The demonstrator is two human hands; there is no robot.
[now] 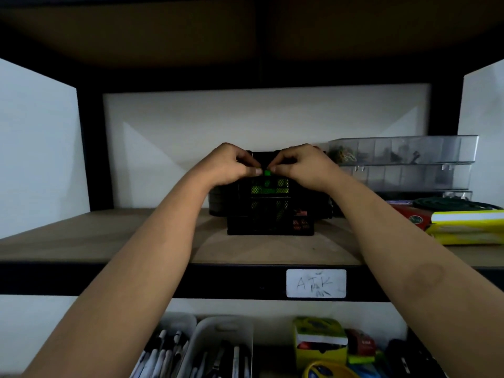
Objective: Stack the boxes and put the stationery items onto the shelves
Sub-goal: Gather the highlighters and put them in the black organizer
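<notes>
- Pens (163, 353) in bins lowest, below shelf (109, 241).
- Left hand (231, 166) and right hand (302, 166) pinching green piece (267, 172) between fingertips, above mesh organizer (270, 211).

We see a small bright green item (267, 172) pinched between the curled fingertips of the left hand (231, 166) and the right hand (302, 166), held just above a black mesh organizer (270, 214); what the item is we cannot tell. The organizer stands upright on the wooden shelf (109, 241), near its middle, with green pieces showing through the mesh of its upper compartments and reddish ones low on its right. To the right, clear plastic compartment boxes (403, 162) sit stacked against the back, holding small dark bits and some rubber bands in the top tray.
</notes>
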